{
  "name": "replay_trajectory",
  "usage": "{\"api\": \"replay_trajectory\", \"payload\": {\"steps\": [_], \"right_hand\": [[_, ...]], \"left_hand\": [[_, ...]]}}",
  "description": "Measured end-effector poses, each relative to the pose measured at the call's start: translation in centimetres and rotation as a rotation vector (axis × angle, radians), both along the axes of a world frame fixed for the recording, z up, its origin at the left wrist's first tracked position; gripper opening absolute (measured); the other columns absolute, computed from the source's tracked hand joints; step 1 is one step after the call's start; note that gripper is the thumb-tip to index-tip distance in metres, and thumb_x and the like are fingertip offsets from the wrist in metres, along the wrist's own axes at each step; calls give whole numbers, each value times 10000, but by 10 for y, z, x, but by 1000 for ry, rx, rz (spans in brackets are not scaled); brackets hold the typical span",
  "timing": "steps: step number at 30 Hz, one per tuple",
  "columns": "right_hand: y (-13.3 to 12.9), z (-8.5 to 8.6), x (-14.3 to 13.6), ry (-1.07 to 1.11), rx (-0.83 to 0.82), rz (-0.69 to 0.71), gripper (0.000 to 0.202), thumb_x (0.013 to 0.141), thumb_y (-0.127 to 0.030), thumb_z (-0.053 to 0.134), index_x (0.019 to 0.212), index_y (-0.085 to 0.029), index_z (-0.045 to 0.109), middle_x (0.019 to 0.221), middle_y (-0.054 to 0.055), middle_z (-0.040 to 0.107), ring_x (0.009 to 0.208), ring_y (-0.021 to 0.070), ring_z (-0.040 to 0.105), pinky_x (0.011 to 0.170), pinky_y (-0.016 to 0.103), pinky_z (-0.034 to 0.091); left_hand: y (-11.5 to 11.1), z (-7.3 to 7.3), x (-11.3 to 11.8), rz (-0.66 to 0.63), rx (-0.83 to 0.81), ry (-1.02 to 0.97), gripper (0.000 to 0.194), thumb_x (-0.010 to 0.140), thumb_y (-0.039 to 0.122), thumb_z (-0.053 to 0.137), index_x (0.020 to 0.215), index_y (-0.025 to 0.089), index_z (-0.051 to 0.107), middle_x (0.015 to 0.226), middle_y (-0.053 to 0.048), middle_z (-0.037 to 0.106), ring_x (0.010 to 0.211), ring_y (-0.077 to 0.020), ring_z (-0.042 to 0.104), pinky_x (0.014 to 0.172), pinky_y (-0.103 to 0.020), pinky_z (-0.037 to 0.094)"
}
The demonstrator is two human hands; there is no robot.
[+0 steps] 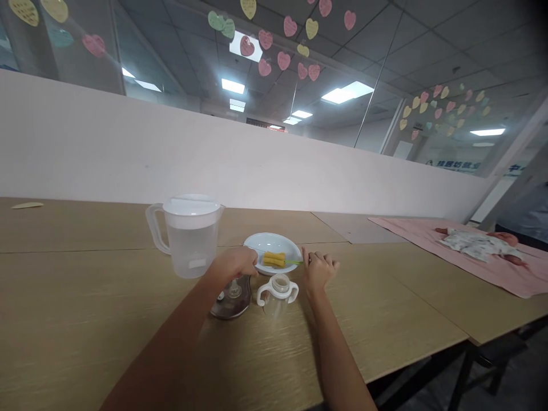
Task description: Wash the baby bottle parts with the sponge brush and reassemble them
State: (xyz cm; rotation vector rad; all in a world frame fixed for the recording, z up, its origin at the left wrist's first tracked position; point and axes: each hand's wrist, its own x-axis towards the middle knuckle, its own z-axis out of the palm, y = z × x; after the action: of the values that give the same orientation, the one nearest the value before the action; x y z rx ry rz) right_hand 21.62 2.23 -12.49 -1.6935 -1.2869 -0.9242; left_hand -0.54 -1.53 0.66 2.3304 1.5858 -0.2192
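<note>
My right hand (319, 271) is closed around the thin green handle of a yellow sponge brush (274, 260), its index finger raised. The sponge head lies over a shallow white bowl (274, 238). At the bowl's left rim is my left hand (238, 262), fingers curled together; what they grip is hidden. Below that hand a dark metal tray (233, 311) holds a clear bottle teat (234, 290) and another small part. Between my forearms stands a clear baby bottle (276, 308), uncapped, with a white two-handled collar (280, 287).
A lidded translucent pitcher (193, 240) stands left of the bowl. Far right, a baby doll (475, 244) in patterned clothes lies on a pink cloth (411, 240). A pale flat piece (28, 205) lies far left. A white wall (265, 171) borders the table's back; a person (524, 214) is at the right edge.
</note>
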Motion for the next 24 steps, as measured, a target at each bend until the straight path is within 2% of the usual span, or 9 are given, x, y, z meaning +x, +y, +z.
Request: {"api": "replay_trajectory", "payload": {"steps": [7, 11, 14, 16, 20, 24], "right_hand": [[-1, 1, -3, -10, -59, -7, 575, 919, -455, 347, 512, -183, 649, 576, 72, 630, 633, 160, 428, 625, 320, 164], [0, 1, -2, 24, -127, -3, 636, 902, -547, 305, 520, -172, 650, 563, 98, 626, 613, 168, 444, 628, 322, 168], [0, 0, 0, 95, -109, -36, 640, 887, -584, 296, 551, -173, 654, 534, 98, 610, 602, 176, 455, 633, 321, 172], [1, -1, 2, 129, -88, -60, 618, 867, -611, 323, 563, -179, 644, 514, 82, 595, 597, 177, 457, 640, 319, 176], [3, -3, 4, 134, -75, -67, 546, 843, -614, 387, 617, -182, 633, 527, 57, 588, 605, 176, 456, 646, 312, 174], [4, -4, 4, 119, -60, -19, 480, 882, -521, 383, 677, -171, 639, 596, 61, 609, 649, 175, 458, 642, 307, 180]], "left_hand": [[1, -1, 0, 0, 10, -31, 430, 675, 253, 559, 1098, 189, 597, 886, -94, 690, 634, -200, 633, 500, -235, 459], [1, -4, 2, -35, -160, -109, 468, 656, 291, 578, 1108, 171, 601, 777, -94, 678, 572, -213, 617, 479, -270, 474], [2, -4, 3, -128, -316, -198, 396, 637, 303, 586, 1015, 200, 645, 799, -70, 672, 645, -211, 623, 484, -255, 491], [2, -4, 1, -153, -333, -209, 288, 641, 289, 566, 895, 200, 666, 788, -59, 668, 675, -206, 624, 493, -247, 495], [3, -3, -2, -37, -163, -138, 209, 642, 216, 519, 806, 166, 638, 729, -70, 657, 592, -198, 611, 504, -273, 483], [4, -3, -3, 61, -1, -56, 195, 623, 192, 525, 779, 141, 630, 784, -103, 668, 544, -198, 588, 496, -279, 452]]}}
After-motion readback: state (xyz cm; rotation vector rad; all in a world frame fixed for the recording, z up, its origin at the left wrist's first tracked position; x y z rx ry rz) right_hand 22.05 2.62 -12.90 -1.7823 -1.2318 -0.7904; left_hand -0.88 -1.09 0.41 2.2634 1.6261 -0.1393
